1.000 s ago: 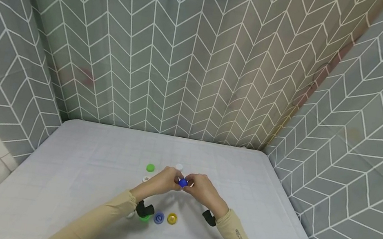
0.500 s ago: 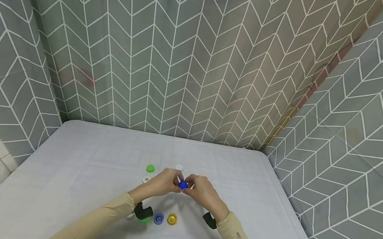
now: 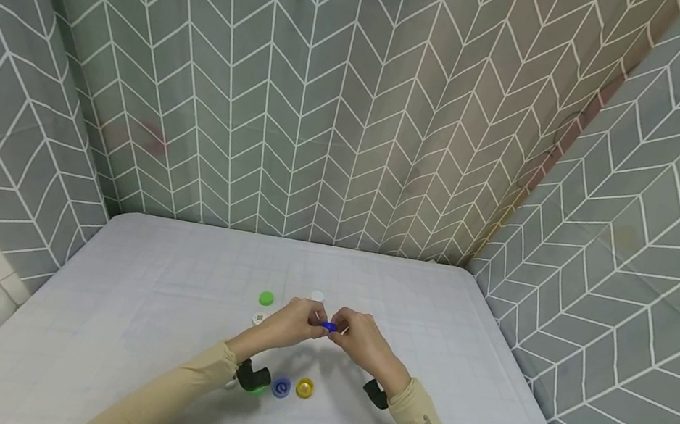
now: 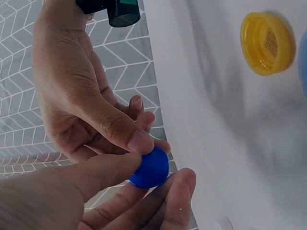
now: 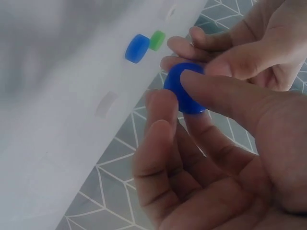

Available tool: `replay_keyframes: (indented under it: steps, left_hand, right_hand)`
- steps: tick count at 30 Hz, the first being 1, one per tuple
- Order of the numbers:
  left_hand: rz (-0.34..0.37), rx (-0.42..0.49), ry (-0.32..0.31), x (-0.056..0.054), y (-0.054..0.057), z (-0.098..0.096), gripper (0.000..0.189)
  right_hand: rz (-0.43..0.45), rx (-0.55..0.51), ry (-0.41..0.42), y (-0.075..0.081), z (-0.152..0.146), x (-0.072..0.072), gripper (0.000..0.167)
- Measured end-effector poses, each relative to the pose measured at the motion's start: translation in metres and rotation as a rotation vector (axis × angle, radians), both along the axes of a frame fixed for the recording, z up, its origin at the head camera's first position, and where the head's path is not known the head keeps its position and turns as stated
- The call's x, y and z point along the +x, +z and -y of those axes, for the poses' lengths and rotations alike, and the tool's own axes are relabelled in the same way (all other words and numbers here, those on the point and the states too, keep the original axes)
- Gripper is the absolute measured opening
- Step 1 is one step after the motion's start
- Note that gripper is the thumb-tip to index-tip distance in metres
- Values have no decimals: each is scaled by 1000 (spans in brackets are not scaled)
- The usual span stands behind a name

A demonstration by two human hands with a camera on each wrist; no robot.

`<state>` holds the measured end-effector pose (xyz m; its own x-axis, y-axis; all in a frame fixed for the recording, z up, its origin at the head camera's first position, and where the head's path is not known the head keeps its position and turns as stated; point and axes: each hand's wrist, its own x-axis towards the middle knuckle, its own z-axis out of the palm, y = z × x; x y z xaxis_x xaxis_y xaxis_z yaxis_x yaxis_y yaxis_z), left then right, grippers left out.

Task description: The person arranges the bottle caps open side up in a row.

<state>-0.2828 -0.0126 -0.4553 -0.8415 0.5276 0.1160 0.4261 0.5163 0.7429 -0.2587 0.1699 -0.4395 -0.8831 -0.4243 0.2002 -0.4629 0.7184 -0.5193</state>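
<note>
A blue bottle cap is pinched between both hands above the table. My left hand grips its left edge with thumb and fingers. The right hand pinches the opposite edge. In the left wrist view the blue cap shows its smooth rounded side under the thumbs. From the right wrist, the right thumb lies across the cap while the other fingers curl below it. Head-on it looks thin, seen nearly edge-on.
Nearer the body lie a yellow cap, a pale blue cap and a green cap partly behind the left wrist strap. Farther off are another green cap and white caps. Another blue cap shows in the right wrist view.
The held blue cap has turned from showing a round face to a thin edge in the head view, shifting slightly right. Both hands keep hold of it.
</note>
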Motion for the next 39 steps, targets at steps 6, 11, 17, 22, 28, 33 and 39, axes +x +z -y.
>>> replay_keyframes:
  steps: [6,11,17,22,28,33,39]
  left_hand:
    - [2,4,-8,-1,-1,0,14]
    - [-21,15,-12,-1,-1,0,15]
    - [-33,22,-9,-2,-2,0,14]
    - [-17,19,-3,-1,0,0,24]
    - [-14,1,-7,-2,1,-2,37]
    - [-34,-33,11,-2,2,-4,38]
    - [-52,-42,6,0,2,-6,36]
  right_hand:
    - [-19,-33,-6,0,-2,1,8]
    - [-17,-47,-10,0,-3,1,9]
    - [-10,-59,1,2,-6,5,10]
    - [-7,-65,18,2,-7,7,11]
    - [-10,-72,22,2,-6,8,17]
    - [-17,-54,5,2,-6,9,26]
    - [-29,-13,-12,2,-6,10,26]
